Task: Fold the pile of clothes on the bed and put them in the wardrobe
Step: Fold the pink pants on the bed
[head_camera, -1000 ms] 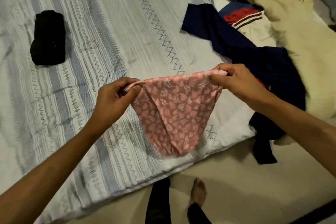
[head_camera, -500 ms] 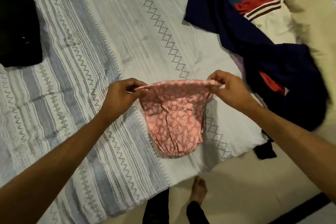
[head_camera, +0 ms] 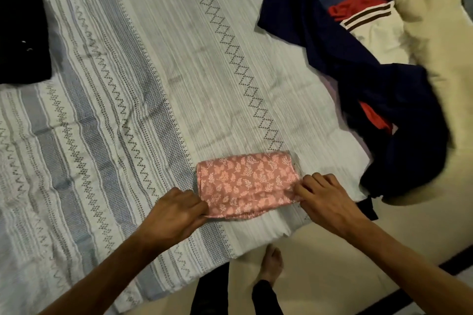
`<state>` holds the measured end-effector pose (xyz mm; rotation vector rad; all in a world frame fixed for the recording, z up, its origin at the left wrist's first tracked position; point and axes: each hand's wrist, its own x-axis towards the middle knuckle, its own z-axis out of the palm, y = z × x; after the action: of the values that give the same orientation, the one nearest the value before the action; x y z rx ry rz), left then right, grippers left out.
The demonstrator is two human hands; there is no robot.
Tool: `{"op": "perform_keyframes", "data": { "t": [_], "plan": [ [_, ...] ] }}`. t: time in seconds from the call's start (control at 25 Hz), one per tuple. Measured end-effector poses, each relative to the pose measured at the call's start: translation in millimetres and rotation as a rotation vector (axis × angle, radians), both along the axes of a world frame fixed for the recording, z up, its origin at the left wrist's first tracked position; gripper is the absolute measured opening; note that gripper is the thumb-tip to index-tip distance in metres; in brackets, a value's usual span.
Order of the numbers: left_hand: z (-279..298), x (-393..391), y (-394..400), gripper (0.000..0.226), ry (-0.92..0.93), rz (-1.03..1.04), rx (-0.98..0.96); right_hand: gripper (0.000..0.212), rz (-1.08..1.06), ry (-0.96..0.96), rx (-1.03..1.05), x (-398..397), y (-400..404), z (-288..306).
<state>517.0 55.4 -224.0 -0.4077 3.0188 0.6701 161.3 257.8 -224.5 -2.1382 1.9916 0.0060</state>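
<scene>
A small pink garment with a white leaf print (head_camera: 245, 181) lies folded in half on the bed (head_camera: 158, 64), near its front edge. My left hand (head_camera: 176, 215) pinches its near left corner. My right hand (head_camera: 325, 199) pinches its near right corner. A pile of unfolded clothes (head_camera: 371, 79) lies at the right: a navy piece, a cream piece with brown stripes, red cloth and a large beige piece. A folded black garment (head_camera: 23, 30) lies at the far left of the bed.
The bed has a white cover with grey and blue woven stripes. The cream floor (head_camera: 332, 263) runs along the bed's front edge, where my bare foot (head_camera: 271, 263) stands. The wardrobe is not in view.
The pink garment was held up stretched between both hands; now it lies on the bed folded in half, with both hands lowered to its near corners.
</scene>
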Motion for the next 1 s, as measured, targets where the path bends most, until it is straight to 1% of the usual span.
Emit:
{"op": "perform_keyframes", "data": {
  "t": [0.12,0.16,0.2,0.24,0.28,0.32,0.36,0.4,0.44,0.52,0.6,0.68,0.72,0.76,0.8,0.88,0.96,1.0],
  "plan": [
    [-5.5,-1.4,14.1,0.032,-0.037,-0.06,-0.026,0.048,-0.009,0.009,0.124,0.4,7.5,-2.7],
    [-4.0,-2.9,17.0,0.036,-0.064,-0.023,0.007,0.049,-0.031,-0.003,0.148,0.3,9.0,-1.9],
    [-0.5,-5.6,18.1,0.038,-0.083,0.063,0.057,0.046,-0.122,-0.071,0.153,3.1,8.2,3.6],
    [3.8,-10.8,16.3,0.038,-0.088,0.186,0.115,0.039,-0.3,-0.202,0.17,6.7,6.9,6.0],
    [7.0,-18.4,11.6,0.038,-0.074,0.324,0.166,0.031,-0.562,-0.396,0.169,12.3,0.4,12.2],
    [7.9,-27.8,4.0,0.038,-0.052,0.446,0.204,0.029,-0.894,-0.653,0.195,15.1,-8.6,11.9],
    [7.7,-37.7,-5.5,0.043,-0.035,0.527,0.245,0.031,-1.182,-0.921,0.287,18.5,-20.2,13.6],
    [5.3,-48.6,-16.4,0.051,-0.037,0.553,0.306,0.035,-1.339,-1.125,0.395,22.3,-30.6,15.1],
    [1.2,-61.5,-27.9,0.061,-0.073,0.526,0.398,0.041,-1.359,-1.224,0.483,23.5,-37.7,10.2],
    [-8.8,-89.4,-48.0,0.078,-0.247,0.396,0.567,0.048,-1.241,-1.248,0.553,30.9,-49.2,10.9],
    [-19.1,-112.9,-61.1,0.085,-0.425,0.308,0.577,0.05,-1.202,-1.237,0.55,39.4,-58.0,13.8],
    [-22.8,-126.2,-69.4,0.085,-0.538,0.267,0.579,0.048,-1.183,-1.256,0.569,44.2,-68.9,20.7],
    [-21.7,-127.7,-72.8,0.079,-0.573,0.238,0.585,0.046,-1.134,-1.234,0.582,44.5,-77.2,24.0],
    [-19.3,-124.0,-76.2,0.069,-0.572,0.21,0.59,0.041,-1.063,-1.18,0.588,44.9,-86.7,28.9],
    [-14.9,-115.5,-80.3,0.057,-0.531,0.198,0.588,0.037,-0.984,-1.106,0.587,46.0,-97.9,36.6],
    [0.3,-91.8,-89.2,0.04,-0.367,0.246,0.563,0.028,-0.815,-0.979,0.534,47.8,-121.3,54.6],
    [22.1,-62.1,-104.1,0.038,-0.142,0.348,0.454,0.018,-0.691,-0.873,0.378,57.4,-150.7,78.5],
    [34.8,-49.5,-112.7,0.036,-0.021,0.394,0.363,0.019,-0.616,-0.787,0.252,63.1,-166.1,90.5]
  ]
}}
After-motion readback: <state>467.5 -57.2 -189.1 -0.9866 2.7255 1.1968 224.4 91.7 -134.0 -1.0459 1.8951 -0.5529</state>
